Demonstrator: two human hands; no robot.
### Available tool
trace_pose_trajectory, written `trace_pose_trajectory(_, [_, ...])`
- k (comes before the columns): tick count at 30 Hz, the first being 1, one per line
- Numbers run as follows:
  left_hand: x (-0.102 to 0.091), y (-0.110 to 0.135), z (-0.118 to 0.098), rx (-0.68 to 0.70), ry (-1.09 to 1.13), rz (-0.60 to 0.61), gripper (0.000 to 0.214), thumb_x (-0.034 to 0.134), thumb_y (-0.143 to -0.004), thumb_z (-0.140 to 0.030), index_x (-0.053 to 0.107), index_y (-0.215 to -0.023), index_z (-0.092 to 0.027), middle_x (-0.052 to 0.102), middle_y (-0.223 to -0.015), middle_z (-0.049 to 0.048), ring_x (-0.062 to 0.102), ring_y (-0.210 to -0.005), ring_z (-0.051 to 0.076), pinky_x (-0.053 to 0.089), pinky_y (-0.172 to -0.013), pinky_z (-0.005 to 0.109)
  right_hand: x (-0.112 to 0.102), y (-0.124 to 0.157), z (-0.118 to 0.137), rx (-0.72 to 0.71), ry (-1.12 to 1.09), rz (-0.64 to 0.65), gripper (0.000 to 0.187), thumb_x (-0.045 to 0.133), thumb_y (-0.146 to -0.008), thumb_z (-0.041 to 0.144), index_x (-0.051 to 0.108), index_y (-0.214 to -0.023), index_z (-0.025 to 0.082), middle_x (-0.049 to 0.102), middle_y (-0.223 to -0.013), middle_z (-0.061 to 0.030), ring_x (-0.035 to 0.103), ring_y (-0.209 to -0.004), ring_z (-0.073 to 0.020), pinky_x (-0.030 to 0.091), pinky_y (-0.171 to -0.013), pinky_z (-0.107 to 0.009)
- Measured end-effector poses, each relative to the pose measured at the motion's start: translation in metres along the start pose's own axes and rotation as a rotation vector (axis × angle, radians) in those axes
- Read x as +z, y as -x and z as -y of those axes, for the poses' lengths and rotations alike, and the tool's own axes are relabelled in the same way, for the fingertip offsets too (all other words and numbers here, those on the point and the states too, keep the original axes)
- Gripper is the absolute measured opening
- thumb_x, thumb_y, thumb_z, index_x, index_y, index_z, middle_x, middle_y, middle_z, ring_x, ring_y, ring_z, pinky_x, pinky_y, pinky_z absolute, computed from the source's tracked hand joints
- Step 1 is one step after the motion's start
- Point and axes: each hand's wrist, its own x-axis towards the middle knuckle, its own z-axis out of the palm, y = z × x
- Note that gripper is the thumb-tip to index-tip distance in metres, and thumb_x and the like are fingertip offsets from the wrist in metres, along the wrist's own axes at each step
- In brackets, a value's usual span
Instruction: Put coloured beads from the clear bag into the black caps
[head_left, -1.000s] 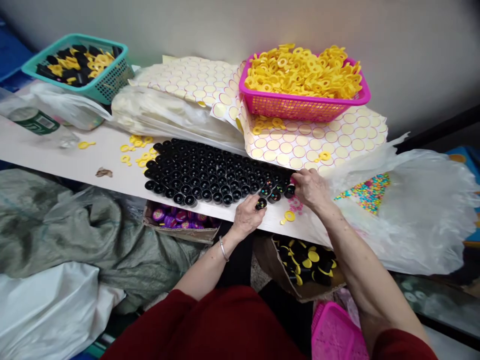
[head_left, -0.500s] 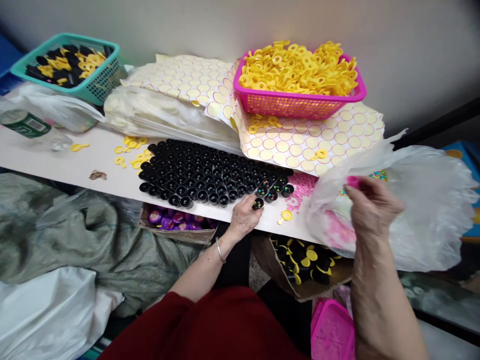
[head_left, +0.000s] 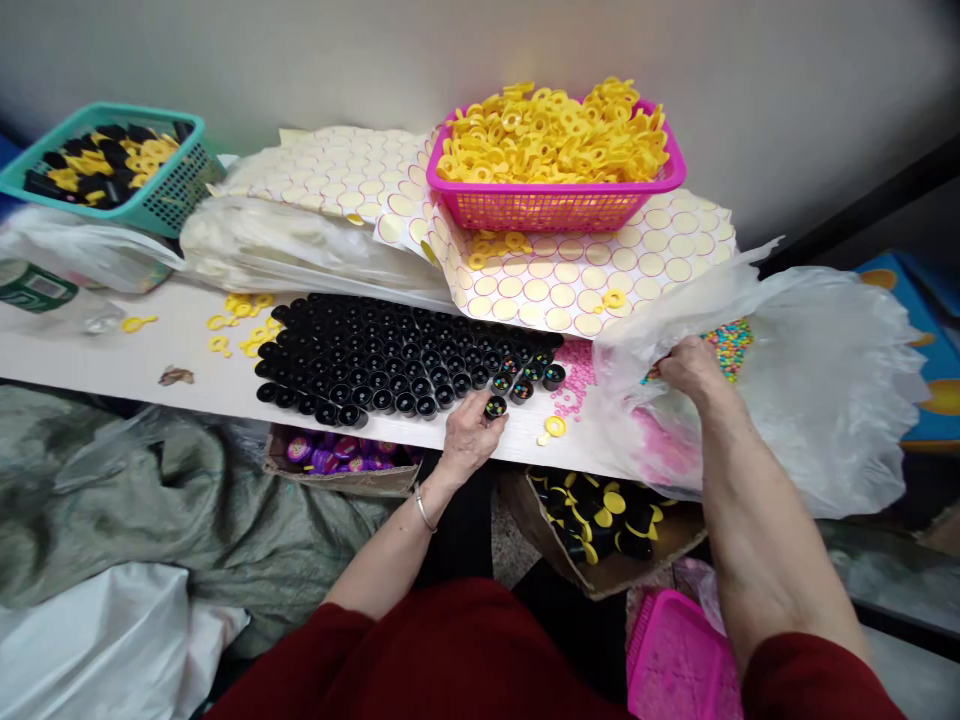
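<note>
My left hand (head_left: 466, 436) rests at the table's front edge, fingers pinched on a small black cup (head_left: 496, 407) with coloured beads inside. It sits at the near right end of a block of several black cups (head_left: 375, 355). My right hand (head_left: 688, 366) reaches into the mouth of a clear plastic bag (head_left: 817, 380) that holds small multicoloured beads (head_left: 726, 340). Whether its fingers hold anything there I cannot tell. Pink beads (head_left: 576, 370) lie scattered between the cups and the bag.
A pink basket (head_left: 555, 205) heaped with yellow rings stands on dotted sheets (head_left: 600, 270) at the back. A teal basket (head_left: 161, 190) is far left. Loose yellow rings (head_left: 240, 325) lie on the table. Cardboard boxes (head_left: 615, 570) sit below the edge.
My right hand left the cups, lifted to the bag with something pink, and now dips into the bag's opening. The left hand stays on the same cup. The view shifted right.
</note>
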Motion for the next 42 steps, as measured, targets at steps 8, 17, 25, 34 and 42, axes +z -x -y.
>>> trace_pose_trajectory(8, [-0.001, -0.001, 0.001, 0.024, 0.017, 0.011, 0.027, 0.062, -0.077, -0.026, 0.059, -0.102, -0.019, 0.058, -0.083, -0.0008, 0.047, -0.054, 0.006, 0.044, -0.06, 0.022, -0.002, 0.052, -0.002, 0.169, -0.757, -0.276, 0.024, 0.063, -0.052, 0.026, 0.043, -0.063, 0.022, 0.053, -0.059, 0.0033, 0.051, -0.057, -0.0119, 0.046, -0.056, -0.028])
trace_pose_trajectory(17, [-0.001, 0.001, -0.002, -0.023, 0.009, 0.044, 0.024, 0.061, -0.076, -0.022, 0.06, -0.1, -0.02, 0.057, -0.083, -0.0002, 0.051, -0.061, 0.009, 0.043, -0.061, 0.023, -0.018, 0.11, 0.087, -0.006, -1.205, -0.139, 0.032, 0.081, -0.042, 0.02, 0.064, -0.069, 0.017, 0.065, -0.068, -0.0004, 0.057, -0.06, -0.0103, 0.044, -0.054, -0.023])
trace_pose_trajectory(25, [-0.001, 0.002, -0.002, -0.04, 0.027, 0.056, 0.024, 0.062, -0.076, -0.022, 0.06, -0.099, -0.02, 0.057, -0.084, -0.0003, 0.05, -0.063, 0.009, 0.043, -0.063, 0.023, 0.032, 0.094, 0.122, -0.395, -0.428, 0.037, 0.017, 0.062, -0.064, 0.028, 0.068, -0.076, 0.02, 0.064, -0.074, -0.0019, 0.054, -0.068, -0.0153, 0.044, -0.065, -0.032])
trace_pose_trajectory(34, [0.002, 0.004, 0.002, -0.026, 0.046, 0.059, 0.023, 0.062, -0.077, -0.024, 0.059, -0.099, -0.019, 0.056, -0.083, 0.0002, 0.053, -0.067, 0.011, 0.044, -0.062, 0.023, 0.039, 0.071, 0.147, -0.427, -0.021, 0.066, 0.022, 0.049, -0.074, 0.026, 0.067, -0.084, 0.019, 0.065, -0.082, -0.0045, 0.054, -0.076, -0.0183, 0.037, -0.063, -0.029])
trace_pose_trajectory(42, [0.0, 0.004, 0.001, -0.037, 0.037, 0.063, 0.022, 0.061, -0.077, -0.025, 0.059, -0.099, -0.018, 0.058, -0.085, 0.0008, 0.053, -0.066, 0.01, 0.045, -0.065, 0.023, 0.03, 0.081, 0.178, -0.657, 0.553, 0.073, 0.024, 0.046, -0.075, 0.012, 0.066, -0.087, 0.015, 0.059, -0.085, -0.012, 0.045, -0.086, -0.0233, 0.026, -0.06, -0.032])
